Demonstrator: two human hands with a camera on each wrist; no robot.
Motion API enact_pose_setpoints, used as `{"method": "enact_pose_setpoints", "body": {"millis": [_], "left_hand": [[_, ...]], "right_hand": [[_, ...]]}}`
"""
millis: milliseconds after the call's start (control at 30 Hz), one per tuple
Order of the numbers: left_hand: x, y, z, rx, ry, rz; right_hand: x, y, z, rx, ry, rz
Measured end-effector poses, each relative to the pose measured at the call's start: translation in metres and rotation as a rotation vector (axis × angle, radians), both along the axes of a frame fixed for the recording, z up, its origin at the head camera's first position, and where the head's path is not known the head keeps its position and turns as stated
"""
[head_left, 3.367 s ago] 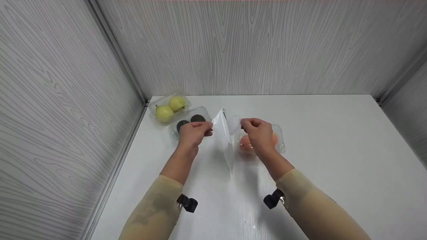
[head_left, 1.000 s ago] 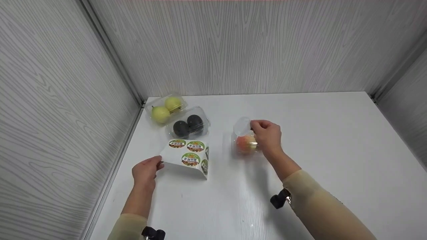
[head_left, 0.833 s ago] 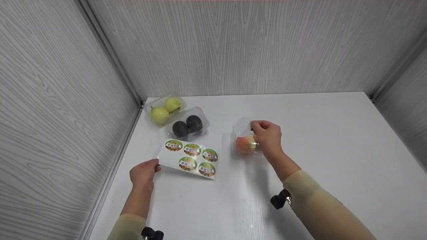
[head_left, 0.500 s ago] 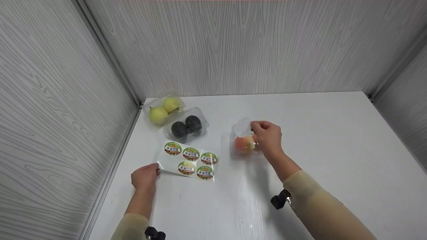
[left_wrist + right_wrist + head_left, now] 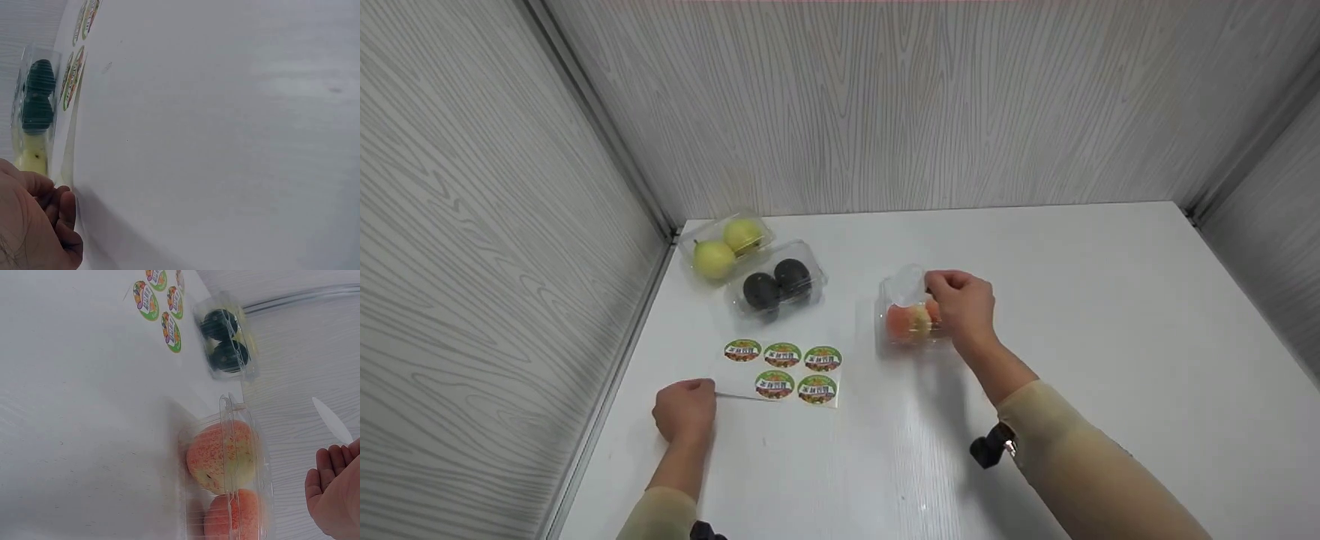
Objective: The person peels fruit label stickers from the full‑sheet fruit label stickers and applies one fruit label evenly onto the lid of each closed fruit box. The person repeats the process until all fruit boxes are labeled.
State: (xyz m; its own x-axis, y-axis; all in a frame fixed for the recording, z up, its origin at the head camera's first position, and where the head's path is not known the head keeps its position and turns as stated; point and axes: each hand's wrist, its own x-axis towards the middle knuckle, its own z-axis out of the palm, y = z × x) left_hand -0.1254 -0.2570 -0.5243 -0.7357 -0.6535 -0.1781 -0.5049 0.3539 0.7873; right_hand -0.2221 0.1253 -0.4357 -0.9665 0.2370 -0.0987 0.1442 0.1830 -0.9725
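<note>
Sticker [image 5: 908,286] (round, pale) in right hand [image 5: 966,307]; left hand [image 5: 685,409] pinches sheet [image 5: 739,375].

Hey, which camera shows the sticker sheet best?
The head view: the sticker sheet faces the camera there, all five stickers whole. The left wrist view shows it steeply slanted; the right wrist view cuts it off at the top.

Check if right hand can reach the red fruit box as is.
Likely yes: the right hand hovers over the red fruit box, with nothing visible between except the pale disc it pinches.
</note>
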Motion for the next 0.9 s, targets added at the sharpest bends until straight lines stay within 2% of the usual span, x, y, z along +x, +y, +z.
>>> {"method": "enact_pose_setpoints", "body": {"millis": [333,667,767,900], "left_hand": [[-0.002,0.005,0.001,-0.220,-0.031,-0.080],[-0.005,0.005,0.004,-0.540,-0.173,-0.205],[-0.008,0.008,0.006,-0.601,-0.161,-0.216],[-0.017,0.018,0.013,-0.630,-0.061,-0.229]], "right_hand": [[0.001,0.000,0.000,0.003,-0.025,0.001],[0.003,-0.001,-0.001,-0.005,-0.028,0.002],[0.003,-0.001,-0.001,-0.007,-0.020,0.001],[0.003,0.000,-0.001,-0.001,-0.018,0.002]]}}
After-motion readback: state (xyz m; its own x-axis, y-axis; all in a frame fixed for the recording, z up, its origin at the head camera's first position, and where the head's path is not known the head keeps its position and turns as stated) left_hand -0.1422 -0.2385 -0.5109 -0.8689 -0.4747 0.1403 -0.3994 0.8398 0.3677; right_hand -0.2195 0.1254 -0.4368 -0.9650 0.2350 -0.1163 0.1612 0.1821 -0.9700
